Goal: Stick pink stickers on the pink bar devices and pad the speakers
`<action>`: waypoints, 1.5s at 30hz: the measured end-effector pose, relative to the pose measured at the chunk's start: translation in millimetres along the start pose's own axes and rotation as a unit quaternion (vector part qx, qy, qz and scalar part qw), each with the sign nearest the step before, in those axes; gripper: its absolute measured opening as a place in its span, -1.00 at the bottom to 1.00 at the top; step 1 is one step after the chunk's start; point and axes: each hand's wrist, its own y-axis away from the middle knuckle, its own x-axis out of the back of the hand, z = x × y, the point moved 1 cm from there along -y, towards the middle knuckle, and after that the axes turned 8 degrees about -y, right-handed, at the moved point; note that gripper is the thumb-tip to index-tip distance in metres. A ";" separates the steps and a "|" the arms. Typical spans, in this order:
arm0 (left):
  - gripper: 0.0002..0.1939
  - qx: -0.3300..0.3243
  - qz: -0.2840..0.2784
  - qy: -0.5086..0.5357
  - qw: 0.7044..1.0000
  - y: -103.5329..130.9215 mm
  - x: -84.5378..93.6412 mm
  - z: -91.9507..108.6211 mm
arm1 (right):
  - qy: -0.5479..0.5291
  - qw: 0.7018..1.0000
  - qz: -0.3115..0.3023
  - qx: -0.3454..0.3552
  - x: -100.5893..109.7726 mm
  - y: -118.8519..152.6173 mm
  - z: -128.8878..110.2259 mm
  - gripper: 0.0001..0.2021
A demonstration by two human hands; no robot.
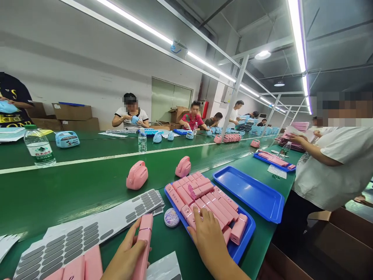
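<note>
Left hand (125,254) is being closed around a long pink casing (143,245), which is being held upright just left of the blue tray (243,243). Right hand (208,237) is being laid, fingers extended, on the pink parts (201,196) being carried in that tray; whether one is being pinched cannot be told. A grey sticker sheet (87,229) is being kept on the green worktop (72,186), left of the tray.

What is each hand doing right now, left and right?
Left hand: closed around a pink bar-shaped part.
Right hand: open, fingers resting on pink parts in the blue tray.
</note>
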 end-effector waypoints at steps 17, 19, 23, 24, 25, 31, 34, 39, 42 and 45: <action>-0.74 -0.302 0.005 -0.194 0.933 -119.6 -76.7 92.2 | -0.105 0.993 0.050 -0.005 8.4 -4.4 39.9 -0.69; -0.75 -0.334 0.001 -0.258 0.907 -134.0 -91.4 99.8 | -0.093 0.994 0.048 -0.009 0.6 -5.1 45.5 -0.69; -0.75 -0.373 -0.019 -0.349 0.860 -152.1 -123.7 106.3 | -0.082 0.996 0.044 -0.016 -17.4 -3.0 49.7 -0.63; -0.75 -0.379 -0.021 -0.363 0.851 -155.5 -131.8 106.2 | -0.081 0.996 0.040 -0.014 -21.1 -2.8 51.5 -0.61; -0.74 -0.384 -0.023 -0.373 0.844 -158.7 -139.8 105.6 | -0.079 0.996 0.034 -0.009 -24.0 -2.9 53.9 -0.59; -0.77 -0.415 -0.078 -0.363 0.831 -171.0 -176.3 98.9 | -0.057 0.998 -0.011 0.035 -31.6 -8.4 69.8 -0.45; -0.72 -0.436 -0.105 -0.329 0.831 -166.4 -170.5 98.5 | -0.047 0.998 -0.020 0.043 -35.2 -7.1 72.9 -0.49; -0.64 -0.413 -0.066 -0.322 0.849 -133.1 -90.8 90.6 | -0.039 0.990 0.107 0.088 -40.1 4.2 78.7 -0.49; -0.69 -0.373 -0.043 -0.369 0.850 -94.3 -9.2 76.1 | -0.048 0.962 0.227 0.141 -34.8 11.6 71.6 -0.50; -0.67 -0.320 0.022 -0.443 0.837 -49.0 85.0 54.6 | -0.066 0.942 0.260 0.202 -29.9 20.9 40.9 -0.60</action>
